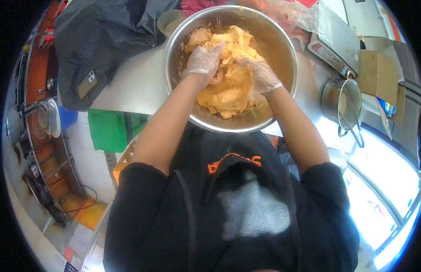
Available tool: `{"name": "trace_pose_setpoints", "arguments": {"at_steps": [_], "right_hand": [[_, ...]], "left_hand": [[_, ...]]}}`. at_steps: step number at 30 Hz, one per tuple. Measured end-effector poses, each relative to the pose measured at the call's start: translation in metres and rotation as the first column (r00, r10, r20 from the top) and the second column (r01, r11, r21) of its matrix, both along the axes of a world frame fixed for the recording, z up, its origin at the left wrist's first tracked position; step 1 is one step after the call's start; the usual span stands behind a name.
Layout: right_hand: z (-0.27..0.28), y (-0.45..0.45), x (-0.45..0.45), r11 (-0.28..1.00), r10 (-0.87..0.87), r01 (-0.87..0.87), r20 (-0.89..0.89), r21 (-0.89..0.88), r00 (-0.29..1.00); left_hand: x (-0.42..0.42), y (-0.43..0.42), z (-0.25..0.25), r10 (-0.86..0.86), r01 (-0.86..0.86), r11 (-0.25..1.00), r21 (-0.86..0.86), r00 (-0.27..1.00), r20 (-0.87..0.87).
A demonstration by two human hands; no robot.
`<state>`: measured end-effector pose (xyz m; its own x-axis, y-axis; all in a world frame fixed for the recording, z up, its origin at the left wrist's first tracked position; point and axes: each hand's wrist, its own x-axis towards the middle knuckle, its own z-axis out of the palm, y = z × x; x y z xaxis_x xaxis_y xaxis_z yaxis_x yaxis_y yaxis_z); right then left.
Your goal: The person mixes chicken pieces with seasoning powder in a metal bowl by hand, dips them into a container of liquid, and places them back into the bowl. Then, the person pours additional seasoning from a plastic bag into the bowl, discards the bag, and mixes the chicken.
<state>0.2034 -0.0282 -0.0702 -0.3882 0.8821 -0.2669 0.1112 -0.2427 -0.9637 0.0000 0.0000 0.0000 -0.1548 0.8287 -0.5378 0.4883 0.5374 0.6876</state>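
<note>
A large steel mixing bowl (290,59) holds several raw chicken pieces (228,97) coated in an orange-yellow marinade. Both hands are inside it, in clear, loose plastic gloves. On the left side of the pile, my left hand (204,61) is closed on a coated chicken piece, its fingertips pointing up and inward. My right hand (258,75) presses in from the right, fingers curled around another part of the chicken. Its fingertips are partly hidden by the meat. Marinade smears the bowl's inner wall.
The bowl stands on a steel table (138,86). Black plastic sheeting (111,41) lies left with a phone (87,84) on it. A small tub (170,21) touches the rim area. Right are a scale (330,52), a pot with a strainer (348,102) and a cardboard box (378,72).
</note>
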Motion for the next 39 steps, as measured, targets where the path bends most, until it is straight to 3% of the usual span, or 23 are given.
{"name": "trace_pose_setpoints", "arguments": {"at_steps": [3,5,6,7,8,9,11,12,13,14,15,18,19,21,23,25,27,29,31,33,35,38,39], "right_hand": [[0.067,-0.004,-0.008,0.952,-0.249,0.223,-0.103,-0.209,0.963],[0.09,-0.002,0.001,0.775,-0.618,0.496,-0.31,-0.391,0.722],[0.059,0.012,0.021,0.896,-0.442,0.444,-0.078,0.004,0.894],[0.028,0.026,0.04,0.873,-0.41,0.307,0.23,0.378,0.883],[0.022,0.04,0.043,0.9,-0.435,0.418,0.317,0.123,0.843],[0.012,0.048,0.046,0.952,-0.305,0.251,0.482,0.175,0.821],[-0.007,0.065,0.052,0.964,-0.111,-0.117,0.764,0.237,0.636],[0.012,0.066,0.033,0.989,-0.122,0.024,0.706,0.148,0.698],[0.006,0.066,0.028,0.975,-0.108,-0.077,0.748,0.208,0.655],[-0.001,0.066,0.022,0.947,-0.109,-0.178,0.789,0.267,0.604],[-0.008,0.067,0.018,0.907,-0.126,-0.273,0.825,0.321,0.552],[-0.046,0.089,0.007,0.899,0.109,-0.313,0.535,0.307,0.838],[-0.029,0.08,-0.002,0.972,0.115,-0.178,0.347,0.155,0.931],[0.006,0.063,-0.022,0.971,-0.11,0.097,-0.051,-0.216,0.993],[-0.042,0.056,-0.024,0.957,-0.181,0.112,-0.25,-0.269,0.951],[0.024,0.02,-0.019,0.983,-0.088,0.091,-0.026,0.16,0.996],[0.039,0.003,-0.015,0.964,-0.175,0.185,0.067,-0.194,0.982],[0.016,-0.013,-0.004,0.856,-0.294,0.306,0.094,-0.416,0.951],[0.042,-0.021,0.001,0.99,0.038,0.034,0.505,-0.134,0.862],[0.094,-0.024,-0.011,0.95,0.138,-0.312,0.854,0.029,0.501],[0.13,-0.021,-0.024,0.902,0.018,0.22,0.541,-0.371,0.841],[0.078,-0.04,-0.008,0.982,0.025,0.075,0.507,-0.176,0.862],[0.074,-0.044,-0.007,0.994,0.027,0.028,0.498,-0.104,0.867]], "left_hand": [[-0.014,-0.007,-0.02,-0.148,0.15,0.988,0.041,0.988,-0.042],[-0.014,-0.015,-0.048,0.059,-0.11,0.863,0.493,0.991,0.118],[-0.013,-0.018,-0.034,0.165,-0.17,0.849,0.5,0.985,0.055],[-0.005,-0.018,-0.03,0.165,-0.171,0.843,0.51,0.985,0.058],[0.003,-0.019,-0.026,0.269,-0.286,0.889,0.357,0.958,0.097],[0.007,-0.017,-0.022,0.374,-0.391,0.901,0.189,0.92,0.118],[-0.002,-0.003,-0.052,0.305,-0.344,0.931,0.124,0.917,0.258],[-0.003,0.003,-0.054,0.233,-0.285,0.952,0.115,0.913,0.336],[-0.002,0.008,-0.042,0.159,-0.221,0.969,0.112,0.899,0.408],[0.001,0.01,-0.031,0.206,-0.253,0.967,-0.023,0.729,0.652],[-0.001,0.017,-0.029,0.193,-0.253,0.968,-0.002,0.734,0.651],[-0.007,0.05,-0.075,-0.025,-0.023,0.997,0.075,0.814,0.58],[-0.011,0.063,-0.111,-0.09,0.008,0.988,0.154,0.84,0.535],[-0.006,0.058,-0.112,0.087,-0.001,0.994,-0.11,0.619,0.78],[-0.008,0.048,-0.075,0.19,-0.027,0.978,-0.205,0.508,0.84],[-0.015,0.035,-0.029,-0.014,0.078,0.996,-0.032,0.522,0.853],[-0.025,0.022,-0.015,-0.034,0.09,0.996,-0.025,0.597,0.802],[-0.044,0.016,-0.01,-0.253,0.337,0.941,-0.022,0.75,0.611],[-0.05,0.011,-0.001,-0.467,0.5,0.866,-0.008,0.814,0.345],[-0.05,0.011,0.006,-0.659,0.663,0.749,0.005,0.745,-0.1],[-0.053,0.016,-0.015,-0.644,0.652,0.758,-0.013,0.745,-0.174],[-0.058,0.017,-0.063,-0.738,0.817,0.547,0.183,0.574,-0.354],[-0.059,0.012,-0.045,-0.685,0.721,0.65,0.242,0.693,-0.223]]}}
